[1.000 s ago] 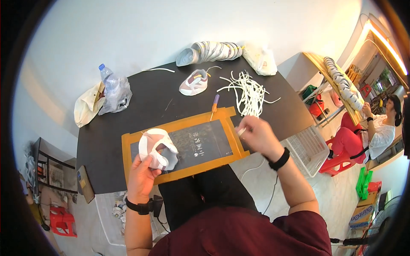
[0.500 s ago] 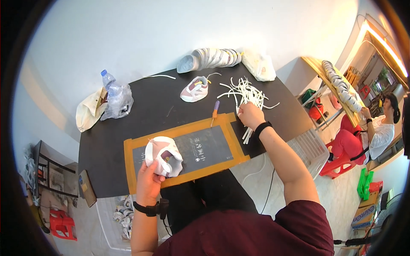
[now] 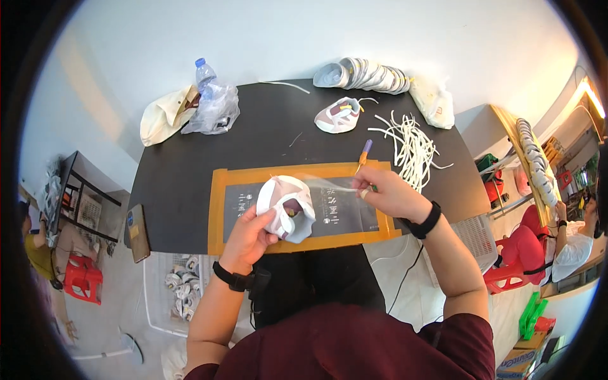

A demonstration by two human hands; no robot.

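Left hand (image 3: 251,237): gripping with fingers and thumb the lower left side of a shoe upper (image 3: 278,197)
Shoe upper: raised over the near part of a taped panel, tilted, pink and white outside, pale inside
Right hand (image 3: 394,196): held right of the upper, pinching with closed fingers a white lace (image 3: 339,186)
White lace: stretched between fingers and upper, blurred; impossible to tell whether threaded
Crate (image 3: 155,297): standing low at left, filled with jumbled pale pieces
Taped panel (image 3: 361,218): lying along the near edge of the dark counter (image 3: 183,177), bordered in orange tape
Phone (image 3: 138,232): lying at the counter's left edge
Handled tool (image 3: 365,152): resting just beyond the tape, purple and orange
Lace pile (image 3: 415,152): heaped beyond the right hand
Second upper (image 3: 339,116): standing left of the pile, pink and white
Cream hat (image 3: 163,119): lying at far left, beside a clear plastic bag (image 3: 214,115)
Nested uppers (image 3: 367,76): lined up along the far edge, beside a white bag (image 3: 434,106)
Co-worker (image 3: 570,256): seated at far right, beside a wooden counter (image 3: 510,131)
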